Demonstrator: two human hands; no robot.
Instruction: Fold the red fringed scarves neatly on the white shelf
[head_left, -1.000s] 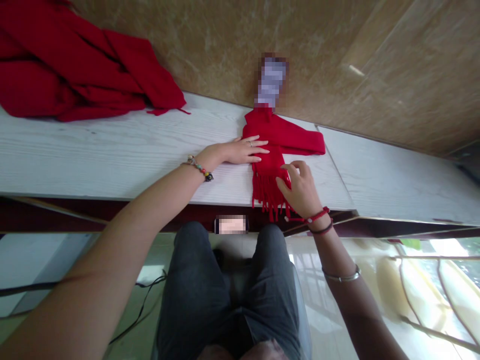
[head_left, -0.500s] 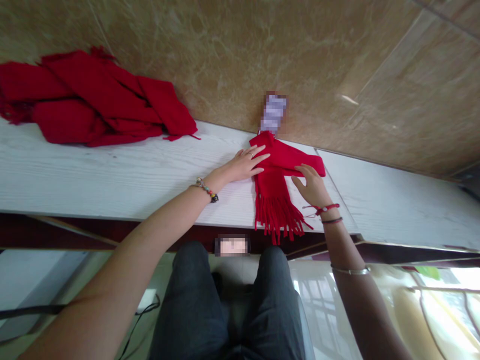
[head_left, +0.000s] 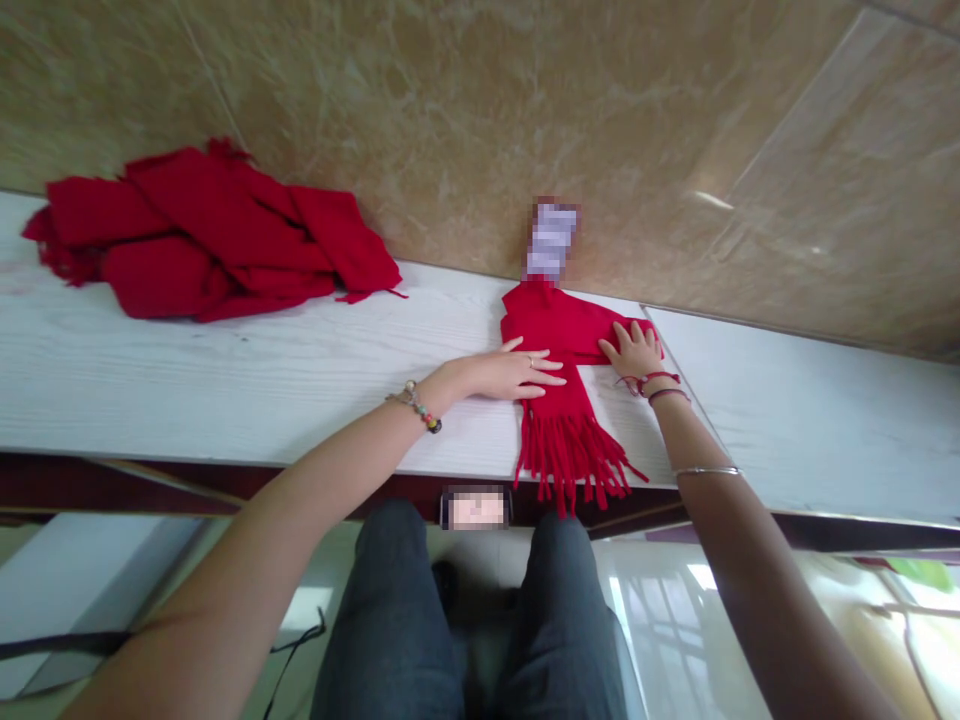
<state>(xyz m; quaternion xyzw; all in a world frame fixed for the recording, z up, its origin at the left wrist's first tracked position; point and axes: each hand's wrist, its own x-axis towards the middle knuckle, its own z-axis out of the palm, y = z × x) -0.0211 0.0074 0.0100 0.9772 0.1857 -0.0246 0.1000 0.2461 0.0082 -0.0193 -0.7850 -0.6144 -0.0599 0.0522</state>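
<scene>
- Red scarf (head_left: 559, 325) on the white table (head_left: 322, 390), in front of the person; one stretch runs out to the right, fringed end (head_left: 574, 450) points at the person, tips over the front edge.
- Left hand (head_left: 514, 375): palm down on scarf just above the fringe, fingers spread, nothing clamped. Ring on a finger, beaded bracelet (head_left: 418, 405) at wrist.
- Right hand (head_left: 636, 352): on the scarf's right end, fingers apart, not pinching. Red bracelet (head_left: 660, 378), silver bangle (head_left: 709, 470) farther up the arm.
- Red cloth heap (head_left: 217, 240): left side of table, by the marbled wall (head_left: 450, 120), well apart from both hands.
- Pixelated rectangle (head_left: 551, 240) just behind scarf, details unreadable.
</scene>
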